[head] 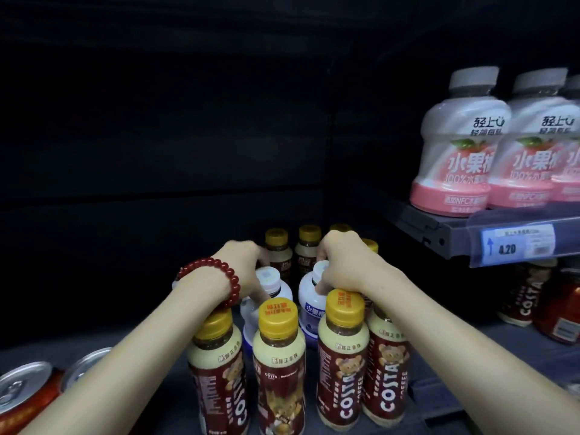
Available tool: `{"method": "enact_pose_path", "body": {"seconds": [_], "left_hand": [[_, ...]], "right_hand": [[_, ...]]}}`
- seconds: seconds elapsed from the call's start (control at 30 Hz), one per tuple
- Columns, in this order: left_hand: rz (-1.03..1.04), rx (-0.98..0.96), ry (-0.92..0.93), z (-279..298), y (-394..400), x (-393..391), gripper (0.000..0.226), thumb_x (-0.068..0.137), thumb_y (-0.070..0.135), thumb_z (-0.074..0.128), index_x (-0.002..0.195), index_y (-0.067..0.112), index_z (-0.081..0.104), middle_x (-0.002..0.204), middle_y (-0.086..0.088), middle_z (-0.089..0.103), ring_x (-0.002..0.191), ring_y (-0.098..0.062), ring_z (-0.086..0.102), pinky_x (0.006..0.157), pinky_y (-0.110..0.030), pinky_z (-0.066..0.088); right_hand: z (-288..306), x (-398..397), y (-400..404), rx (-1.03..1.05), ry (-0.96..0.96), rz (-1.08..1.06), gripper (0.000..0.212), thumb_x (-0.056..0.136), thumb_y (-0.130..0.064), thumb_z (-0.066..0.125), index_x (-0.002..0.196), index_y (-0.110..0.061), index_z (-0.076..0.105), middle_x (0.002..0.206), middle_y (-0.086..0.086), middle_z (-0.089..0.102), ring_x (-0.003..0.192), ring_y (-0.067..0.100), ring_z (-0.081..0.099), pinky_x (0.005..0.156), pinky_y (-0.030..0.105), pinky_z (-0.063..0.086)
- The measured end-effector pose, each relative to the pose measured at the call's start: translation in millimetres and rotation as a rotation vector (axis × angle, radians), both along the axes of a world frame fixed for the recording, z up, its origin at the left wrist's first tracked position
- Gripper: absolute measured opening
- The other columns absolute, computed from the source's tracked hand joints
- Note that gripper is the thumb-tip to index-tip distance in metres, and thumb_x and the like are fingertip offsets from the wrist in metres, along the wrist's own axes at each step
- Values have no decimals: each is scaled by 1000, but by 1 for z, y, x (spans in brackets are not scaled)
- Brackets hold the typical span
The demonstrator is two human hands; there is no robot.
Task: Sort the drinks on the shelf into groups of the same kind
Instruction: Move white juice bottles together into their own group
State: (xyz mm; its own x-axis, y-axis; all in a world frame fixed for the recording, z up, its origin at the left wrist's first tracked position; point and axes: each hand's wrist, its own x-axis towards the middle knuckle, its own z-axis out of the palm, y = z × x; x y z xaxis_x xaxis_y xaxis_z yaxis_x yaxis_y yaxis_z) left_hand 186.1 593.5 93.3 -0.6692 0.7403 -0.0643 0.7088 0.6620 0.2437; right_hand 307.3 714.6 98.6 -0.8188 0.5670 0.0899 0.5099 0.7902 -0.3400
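Left hand (pixel 243 265): reaches over the front row, a red bead bracelet (pixel 213 277) on the wrist; its grip is closed around the left white-capped bottle (pixel 270 287), fingers at the shoulder and behind it
Right hand (pixel 342 262): grip clamped on the cap and neck of the right white-capped bottle (pixel 310 296), whose blue-and-white label partly shows
White-capped bottles: the pair stands upright side by side mid-shelf, between the front and back rows of coffee
Front row: four Costa coffee bottles (pixel 279 365) with yellow caps, upright and packed close at the shelf's near edge
Back row: more yellow-capped coffee bottles (pixel 309 246) upright in the dark rear, partly hidden by the hands
Lower shelf (pixel 157 356): dark grey, carrying all of these
Far left: two red cans (pixel 28 390), silver tops showing, beneath the left forearm
Upper right shelf (pixel 439 230): pink-and-white fruit drink bottles (pixel 458 146) with grey caps in a row, above a price tag (pixel 518 243) reading 4.20
Lower right: further Costa bottles (pixel 524 296) in shadow under that shelf
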Motion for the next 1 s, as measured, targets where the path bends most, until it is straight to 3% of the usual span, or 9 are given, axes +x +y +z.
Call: {"method": "enact_pose_path", "body": {"seconds": [0.07,0.23,0.4,0.53,0.7,0.87,1.0], "left_hand": [[13,2,11,-1,1,0,61,44,41,78,99,23,63,88,-3,64,73,-27,71,64,-43,61],[-30,87,91,7,0,8,50,62,35,83,105,14,69,98,-3,69,91,-16,64,72,-25,56],[36,361,62,20,-9,10,40,62,32,80,98,14,75,88,2,68,80,-10,59,54,-13,43],[100,680,86,36,-20,17,40,67,27,78,105,16,73,86,4,67,82,-8,59,61,-13,43],[123,1052,122,64,-43,29,50,65,30,75,114,22,68,94,4,72,92,-9,68,81,-25,54],[97,1289,200,96,-80,54,45,66,26,75,111,25,70,97,9,73,93,-4,69,89,-33,55],[141,1360,261,110,-114,78,43,70,23,77,113,25,69,97,9,72,86,-1,69,80,-21,53]], "right_hand": [[-2,0,0,8,20,-6,34,76,-15,75,106,-5,63,104,13,61,85,28,63,61,32,51],[7,7,-1,42,114,-14,29,84,-19,64,109,-5,60,105,15,60,86,31,63,71,37,55],[23,17,-6,90,282,-27,28,82,-16,60,109,-10,60,108,17,62,96,37,62,80,42,56],[36,28,-8,123,511,42,30,86,-11,57,116,-9,57,114,13,59,105,30,56,82,33,45],[55,43,-18,114,811,147,35,90,-10,55,124,-14,56,117,8,60,108,20,55,75,11,29],[81,59,-38,158,1020,249,37,89,-9,58,126,-13,59,117,4,65,104,14,59,80,3,33],[94,67,-61,105,1061,352,38,89,-10,58,127,-15,60,118,0,67,105,11,60,85,5,37]]}}
